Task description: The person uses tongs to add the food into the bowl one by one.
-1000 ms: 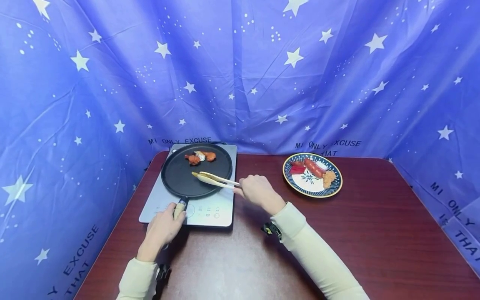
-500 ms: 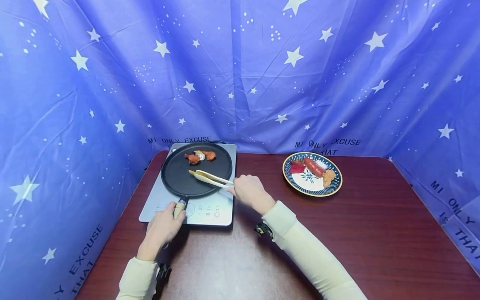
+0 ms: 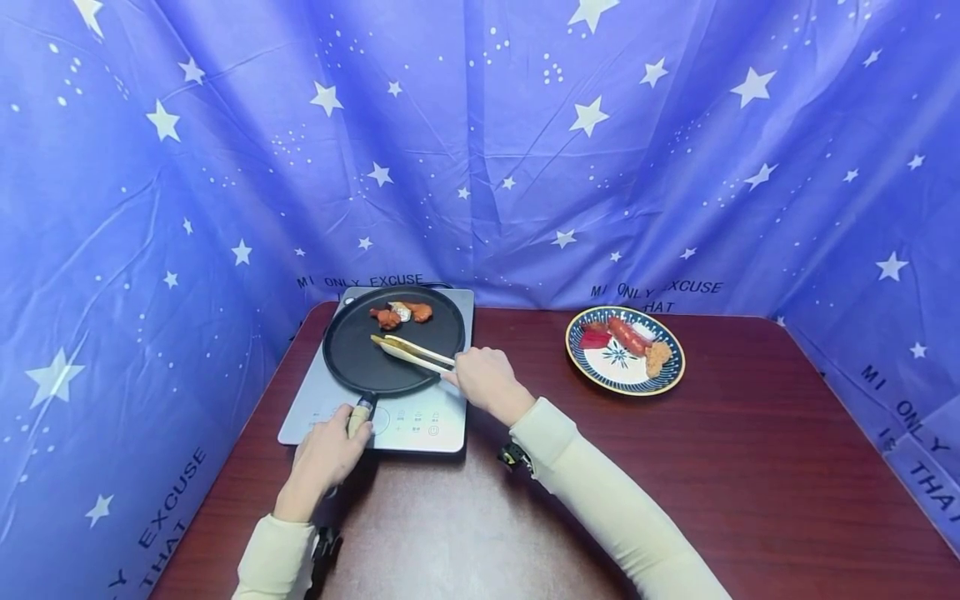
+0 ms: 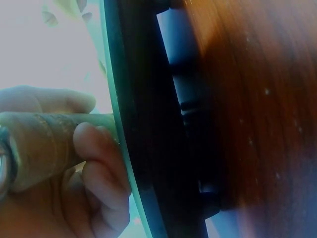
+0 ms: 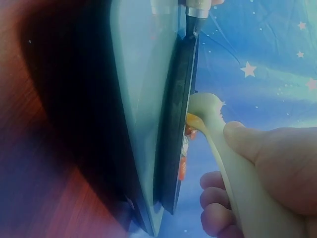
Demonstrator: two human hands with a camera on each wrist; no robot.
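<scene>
My left hand [image 3: 330, 450] grips the wooden handle [image 4: 44, 144] of a round black frying pan [image 3: 352, 358], its fingers curled around it in the left wrist view. The pan sits on a silver induction cooker [image 3: 307, 417]. In my right hand [image 3: 487, 379] is a pair of cream-coloured tongs [image 3: 420, 358], reaching in over the pan's right side. A yellowish piece [image 5: 194, 120] shows at the tongs' tips, close over the pan; I cannot tell what it is. Toward the pan's far edge lie a reddish-brown drumstick-like piece [image 3: 387, 319], a pale piece [image 3: 402, 312] and an orange-brown piece [image 3: 422, 312].
To the right stands a blue-and-white patterned plate [image 3: 618, 379]. It holds a sausage [image 3: 628, 336], a breaded golden piece [image 3: 658, 358] and red slices [image 3: 595, 339]. A dark red-brown table [image 3: 750, 467] bears everything, with a blue starry curtain [image 3: 525, 183] around its back and sides.
My right hand and the tongs have moved left, bringing the tips further over the middle of the pan. My left hand, the pan and the plate stay where they were.
</scene>
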